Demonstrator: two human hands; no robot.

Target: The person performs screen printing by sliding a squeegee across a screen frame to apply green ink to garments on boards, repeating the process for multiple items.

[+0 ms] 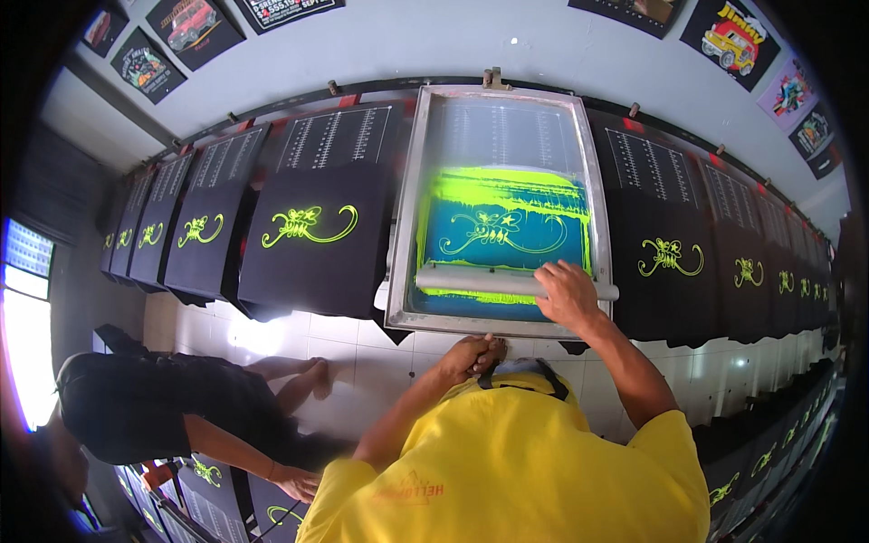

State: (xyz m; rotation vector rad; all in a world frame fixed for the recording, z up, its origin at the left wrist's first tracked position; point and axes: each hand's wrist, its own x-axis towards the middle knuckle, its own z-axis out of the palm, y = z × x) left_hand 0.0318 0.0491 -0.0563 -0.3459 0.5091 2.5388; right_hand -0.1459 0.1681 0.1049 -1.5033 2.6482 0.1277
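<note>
A metal-framed printing screen [597,199] lies over the middle of a row of black fabric pieces. Its blue stencil [457,249] carries a floral scroll design. Bright yellow-green ink [507,187] is spread in a thick band across the mesh and smeared along its sides. A long grey squeegee [480,280] lies crosswise near the frame's close end. My right hand [568,294] is closed over the squeegee's right part. Just beyond the frame's near edge, in front of my body, my left hand [475,356] is curled closed; what it holds, if anything, is hidden.
Black fabric [317,271] with yellow-green scroll prints lies on boards to the left, and more printed fabric [652,299] to the right. A rail [362,90] runs behind. At lower left, another person in black [136,407] reaches toward a second printed row behind me.
</note>
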